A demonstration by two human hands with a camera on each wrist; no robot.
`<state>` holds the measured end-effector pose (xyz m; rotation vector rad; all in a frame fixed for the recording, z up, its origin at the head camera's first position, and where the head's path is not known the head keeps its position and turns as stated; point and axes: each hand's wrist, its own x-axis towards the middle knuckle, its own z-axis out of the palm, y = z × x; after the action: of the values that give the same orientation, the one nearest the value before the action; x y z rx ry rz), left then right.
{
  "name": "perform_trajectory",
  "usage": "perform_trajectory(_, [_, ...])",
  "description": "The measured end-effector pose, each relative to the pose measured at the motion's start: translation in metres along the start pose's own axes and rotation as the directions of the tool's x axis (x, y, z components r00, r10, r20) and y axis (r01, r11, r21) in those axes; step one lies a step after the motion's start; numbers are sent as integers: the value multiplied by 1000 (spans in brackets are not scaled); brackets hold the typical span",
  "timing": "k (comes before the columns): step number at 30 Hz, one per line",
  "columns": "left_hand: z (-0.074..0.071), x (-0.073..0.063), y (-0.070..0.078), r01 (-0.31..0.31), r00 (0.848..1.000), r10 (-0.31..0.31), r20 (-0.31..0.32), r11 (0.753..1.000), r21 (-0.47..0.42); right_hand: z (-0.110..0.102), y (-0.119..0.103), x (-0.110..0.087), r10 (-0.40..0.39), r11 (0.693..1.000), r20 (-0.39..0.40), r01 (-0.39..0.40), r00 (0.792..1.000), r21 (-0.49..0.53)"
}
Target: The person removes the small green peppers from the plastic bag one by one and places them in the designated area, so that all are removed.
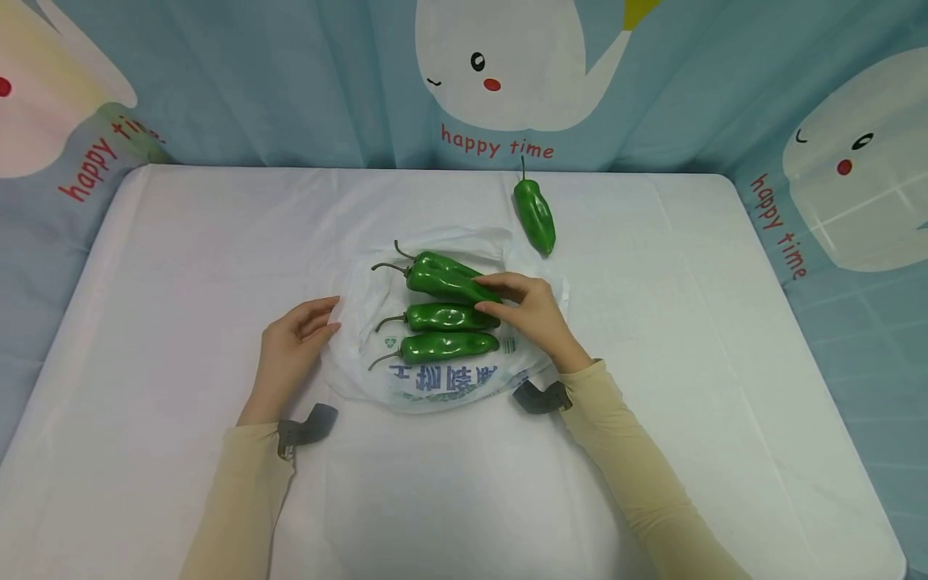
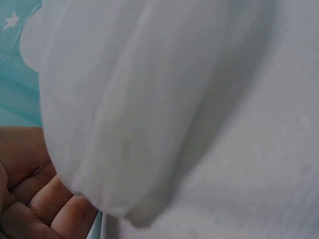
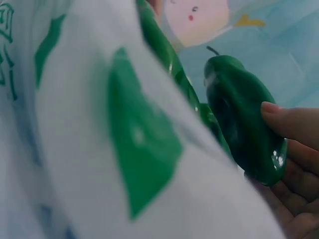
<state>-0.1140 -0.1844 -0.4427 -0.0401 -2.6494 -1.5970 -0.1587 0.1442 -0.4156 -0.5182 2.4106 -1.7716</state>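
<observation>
While the right hand (image 1: 535, 314) pinches a green chili pepper (image 1: 441, 283), likely light, slick, mid-body grip appears soundest; left hand (image 1: 292, 345): hold indeterminable.

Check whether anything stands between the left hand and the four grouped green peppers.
Yes: the left side of the white plastic bag lies between the left hand and the green peppers; nothing else visible does.
</observation>
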Motion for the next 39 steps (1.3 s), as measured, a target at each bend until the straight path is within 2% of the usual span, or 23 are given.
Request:
perform_trajectory(12, [0, 0, 2, 2, 1000, -2, 1, 1000, -12, -8, -3, 0, -26, 994, -88, 35, 996, 102])
perform_trajectory(25, [0, 0, 1, 1, 1000, -1, 7, 1000, -15, -14, -8, -1, 56, 980, -136, -28, 989, 199])
perform_trajectory(39, [0, 1, 1, -8, 1000, 8, 0, 1000, -21, -27, -7, -2, 38, 964, -223, 23, 974, 266])
